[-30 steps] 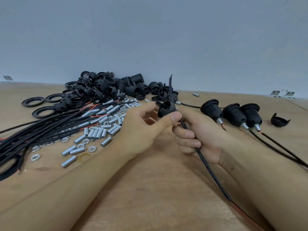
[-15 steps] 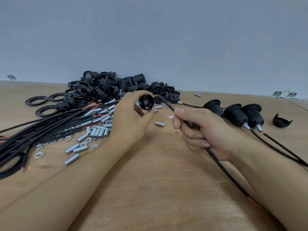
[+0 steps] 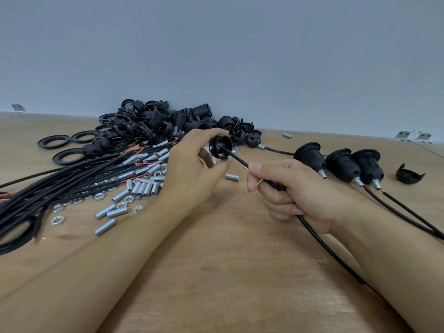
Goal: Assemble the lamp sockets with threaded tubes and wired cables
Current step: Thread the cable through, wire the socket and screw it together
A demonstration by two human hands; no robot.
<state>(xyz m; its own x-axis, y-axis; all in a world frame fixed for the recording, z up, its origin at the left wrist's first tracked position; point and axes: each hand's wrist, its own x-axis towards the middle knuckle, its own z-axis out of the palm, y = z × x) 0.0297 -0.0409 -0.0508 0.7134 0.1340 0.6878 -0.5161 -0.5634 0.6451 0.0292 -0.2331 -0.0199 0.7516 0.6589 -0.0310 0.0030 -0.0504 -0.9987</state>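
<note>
Over table (image 3: 216, 272) | L hand (image 3: 192, 171) pinches socket cap (image 3: 220, 146) | R hand (image 3: 295, 188) grips cable (image 3: 236, 158), tip in cap

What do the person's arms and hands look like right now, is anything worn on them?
Both arms are bare from the frame edge to the wrist: no sleeves show. The left hand and the right hand wear no gloves. No rings, watch, bracelets or markings show on either. The nails that show are short and unpainted.
</note>
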